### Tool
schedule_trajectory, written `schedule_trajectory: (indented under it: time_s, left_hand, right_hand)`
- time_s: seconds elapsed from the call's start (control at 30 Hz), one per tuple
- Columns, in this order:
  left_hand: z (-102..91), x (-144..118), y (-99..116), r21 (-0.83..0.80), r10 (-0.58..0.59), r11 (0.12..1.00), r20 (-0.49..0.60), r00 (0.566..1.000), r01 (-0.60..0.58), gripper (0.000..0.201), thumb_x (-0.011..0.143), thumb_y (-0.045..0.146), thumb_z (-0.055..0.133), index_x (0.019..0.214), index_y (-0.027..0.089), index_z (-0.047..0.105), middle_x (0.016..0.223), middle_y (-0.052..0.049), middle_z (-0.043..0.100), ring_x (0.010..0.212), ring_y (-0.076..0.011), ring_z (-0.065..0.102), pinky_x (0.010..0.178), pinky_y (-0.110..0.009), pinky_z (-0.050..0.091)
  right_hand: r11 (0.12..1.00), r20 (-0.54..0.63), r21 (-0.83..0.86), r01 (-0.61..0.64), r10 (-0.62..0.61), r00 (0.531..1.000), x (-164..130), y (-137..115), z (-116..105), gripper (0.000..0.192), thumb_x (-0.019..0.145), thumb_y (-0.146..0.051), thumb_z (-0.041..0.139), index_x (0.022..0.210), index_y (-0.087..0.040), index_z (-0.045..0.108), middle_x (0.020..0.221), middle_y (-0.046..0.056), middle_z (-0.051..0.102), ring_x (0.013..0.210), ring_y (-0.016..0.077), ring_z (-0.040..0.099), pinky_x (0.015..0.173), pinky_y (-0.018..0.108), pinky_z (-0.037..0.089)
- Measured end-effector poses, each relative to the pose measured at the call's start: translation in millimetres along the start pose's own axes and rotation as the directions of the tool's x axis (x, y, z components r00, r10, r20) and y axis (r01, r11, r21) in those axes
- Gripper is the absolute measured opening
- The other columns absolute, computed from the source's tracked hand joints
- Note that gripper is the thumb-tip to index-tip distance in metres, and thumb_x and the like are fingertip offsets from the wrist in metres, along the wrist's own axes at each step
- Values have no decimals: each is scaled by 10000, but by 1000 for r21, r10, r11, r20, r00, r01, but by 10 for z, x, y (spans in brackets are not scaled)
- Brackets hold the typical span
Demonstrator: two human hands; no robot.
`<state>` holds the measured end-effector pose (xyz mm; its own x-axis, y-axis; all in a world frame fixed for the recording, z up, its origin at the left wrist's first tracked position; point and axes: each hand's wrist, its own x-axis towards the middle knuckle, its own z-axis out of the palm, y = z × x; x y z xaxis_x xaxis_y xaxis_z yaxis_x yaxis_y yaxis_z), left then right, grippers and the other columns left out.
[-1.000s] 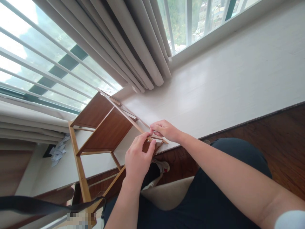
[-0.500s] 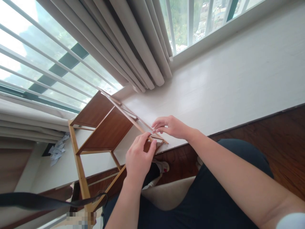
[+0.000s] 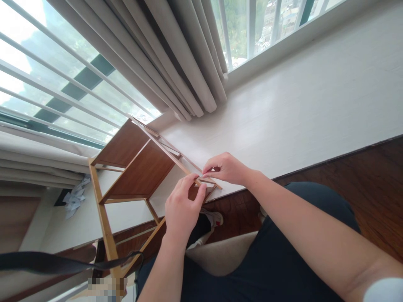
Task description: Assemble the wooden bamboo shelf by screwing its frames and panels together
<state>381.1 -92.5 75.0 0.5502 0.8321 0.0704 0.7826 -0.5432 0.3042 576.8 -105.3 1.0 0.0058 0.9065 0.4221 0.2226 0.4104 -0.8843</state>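
A small bamboo shelf rack point(image 3: 138, 172) with dark brown shelf boards lies on its side across the white window ledge point(image 3: 299, 105). My left hand point(image 3: 182, 207) grips the rack's thin corner post near its end, thumb and fingers pinched around the wood. My right hand point(image 3: 225, 167) rests just to the right on the same corner, with its fingertips pinched at the joint. Whatever small thing those fingertips hold is hidden.
Grey curtains point(image 3: 176, 54) hang at the window corner behind the rack. Crumpled white paper point(image 3: 75, 199) lies on the ledge at the left. Dark wooden floor point(image 3: 371, 184) runs below the ledge. A black strap point(image 3: 63, 262) crosses the lower left. My dark-trousered legs fill the foreground.
My right hand lifted slightly off the rack's corner, then came back down with its fingertips pinched at the joint. My left hand and the rack stayed almost still.
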Motion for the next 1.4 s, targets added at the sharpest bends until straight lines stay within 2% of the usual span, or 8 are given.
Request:
schedule_trajectory:
  time_s: [0.17, 0.33, 0.53, 0.8, 0.93, 1.07, 1.23, 1.4]
  left_hand:
    - [-16, 11, 9, -12, -7, 1000, 8, 1000, 7, 300, 958, 455, 549, 1179, 284, 658, 1183, -27, 721, 1064, -221, 678, 892, -309, 488]
    - [-8, 13, 28, -7, -22, 1000, 20, 1000, 22, 303, 955, 459, 551, 1177, 279, 654, 1190, -24, 716, 1060, -218, 673, 885, -305, 478]
    - [-50, 36, 55, -11, -110, 994, 62, 992, 111, 337, 926, 489, 577, 1200, 307, 648, 1149, -7, 721, 1028, -228, 668, 830, -307, 468]
    - [-167, 338, 26, -308, -118, 930, 268, 956, 201, 337, 975, 483, 449, 965, 245, 686, 929, 4, 731, 903, -197, 635, 773, -274, 445]
    - [-138, 398, 25, -341, -122, 907, 348, 930, 246, 300, 943, 468, 513, 851, 226, 664, 801, 20, 679, 813, -176, 604, 750, -255, 427]
    - [-85, 392, -12, -417, -118, 871, 337, 934, 261, 234, 932, 420, 533, 892, 229, 662, 829, 21, 669, 800, -165, 591, 748, -246, 425]
    - [-50, 378, -31, -485, -116, 831, 330, 937, 273, 260, 917, 470, 572, 985, 232, 655, 895, 10, 681, 793, -159, 598, 752, -248, 438]
    - [-83, 373, 15, -467, -93, 847, 338, 937, 253, 311, 931, 510, 540, 958, 222, 652, 842, 8, 667, 777, -160, 597, 753, -257, 450]
  right_hand:
    - [1000, -60, 15, 9, -8, 998, 3, 22, -17, 78, 843, -202, 757, 782, -153, 759, 710, 12, 725, 610, 108, 571, 622, 234, 432]
    - [1000, -34, 7, 16, -16, 999, -1, 35, -22, 80, 852, -190, 740, 782, -156, 754, 726, 20, 735, 631, 119, 601, 636, 238, 447]
    - [985, -41, -99, 141, -146, 988, 5, 57, 10, 117, 918, -200, 673, 829, -175, 745, 809, 41, 753, 745, 153, 657, 734, 266, 476]
    - [945, -50, -216, 246, -262, 964, 42, 110, 66, 171, 973, -229, 598, 848, -187, 707, 822, 53, 717, 789, 170, 616, 762, 281, 451]
    - [985, -50, -83, 154, -158, 986, 35, 112, 102, 116, 951, -210, 610, 856, -177, 667, 822, 32, 693, 764, 151, 595, 755, 266, 439]
    - [995, 19, 103, 5, -7, 1000, 26, 82, 126, 68, 941, -207, 584, 883, -179, 606, 781, -9, 620, 709, 126, 528, 697, 245, 411]
    - [974, 34, 217, -63, 57, 998, 30, 40, 154, 51, 956, -239, 545, 967, -192, 560, 767, -37, 545, 669, 114, 461, 658, 243, 378]
    - [915, 71, 382, -127, 108, 992, 25, 4, 167, 174, 956, -355, 589, 1023, -206, 529, 757, -41, 532, 668, 119, 475, 636, 240, 389]
